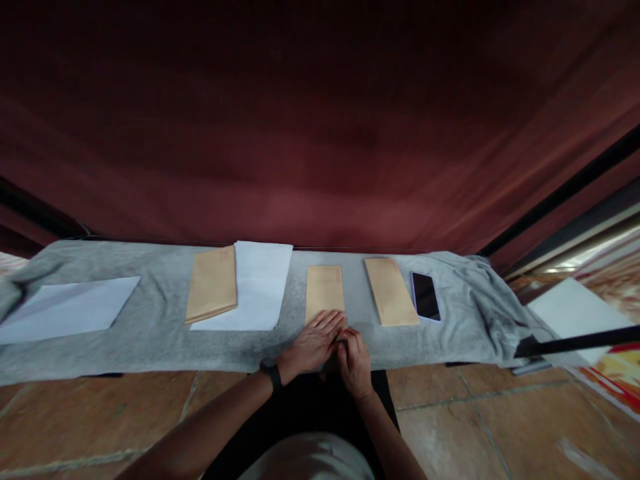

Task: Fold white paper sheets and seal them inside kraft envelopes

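A brown paper envelope (324, 288) lies upright in front of me on the grey cloth. Stretched out flat, my left hand (316, 339) presses on its near end; a dark watch (271, 375) is on that wrist. The fingers of my right hand (355, 360) are curled together at the envelope's near right corner, touching the left fingertips. Both hands cover the near edge, so the exact grip is hard to see. To the right lies another brown envelope (391, 292), slightly turned. On the left, a small stack of brown envelopes (213, 283) overlaps white paper sheets (263, 287).
More white paper (75, 308) lies at the far left of the narrow cloth-covered surface (165, 340). A phone (426, 297) rests beside the right envelope. Dark red fabric (320, 147) rises behind. A black bar (580, 342) crosses at the right, and floor tiles (450, 413) show below.
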`<move>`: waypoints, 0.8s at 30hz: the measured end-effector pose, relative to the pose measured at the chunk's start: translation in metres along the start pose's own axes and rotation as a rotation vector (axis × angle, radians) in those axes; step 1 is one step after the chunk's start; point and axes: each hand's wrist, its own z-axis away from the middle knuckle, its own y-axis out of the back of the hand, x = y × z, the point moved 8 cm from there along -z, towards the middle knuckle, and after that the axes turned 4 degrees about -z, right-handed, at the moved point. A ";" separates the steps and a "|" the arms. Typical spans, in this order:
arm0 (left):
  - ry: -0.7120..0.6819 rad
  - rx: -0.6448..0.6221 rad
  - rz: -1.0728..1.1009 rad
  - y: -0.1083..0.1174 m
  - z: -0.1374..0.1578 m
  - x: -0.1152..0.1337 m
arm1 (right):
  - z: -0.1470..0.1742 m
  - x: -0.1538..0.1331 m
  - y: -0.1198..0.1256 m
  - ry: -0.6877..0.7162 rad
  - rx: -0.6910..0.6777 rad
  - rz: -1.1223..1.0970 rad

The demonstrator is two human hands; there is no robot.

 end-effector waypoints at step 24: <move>-0.089 -0.016 -0.035 0.008 0.044 0.016 | 0.010 -0.014 -0.014 0.118 -0.215 0.183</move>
